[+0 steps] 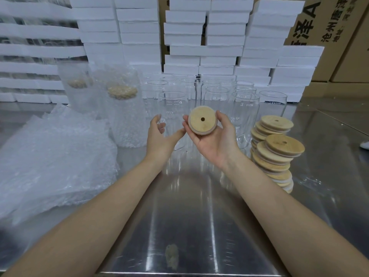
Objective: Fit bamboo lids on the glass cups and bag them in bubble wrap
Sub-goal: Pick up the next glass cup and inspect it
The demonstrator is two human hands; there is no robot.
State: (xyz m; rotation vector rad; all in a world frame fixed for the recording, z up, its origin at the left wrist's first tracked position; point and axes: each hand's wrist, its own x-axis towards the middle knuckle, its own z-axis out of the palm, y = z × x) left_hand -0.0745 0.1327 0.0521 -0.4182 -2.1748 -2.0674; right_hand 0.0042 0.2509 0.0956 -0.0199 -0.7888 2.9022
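Observation:
My right hand [214,136] holds a round bamboo lid [202,120] with a small centre hole, face toward me, above the steel table. My left hand [159,134] is open just left of it, fingers curled around the side of a clear glass cup [172,108] without clearly gripping it. Several more empty glass cups [243,108] stand in rows behind. Two stacks of bamboo lids [276,154] sit at the right. Two lidded cups in bubble wrap bags [124,108] stand at the left, with a pile of bubble wrap bags [56,160] in front of them.
White foam boxes [199,37] are stacked high along the back. Cardboard cartons [339,37] stand at the back right. The shiny steel table [189,216] stretches toward me between my forearms.

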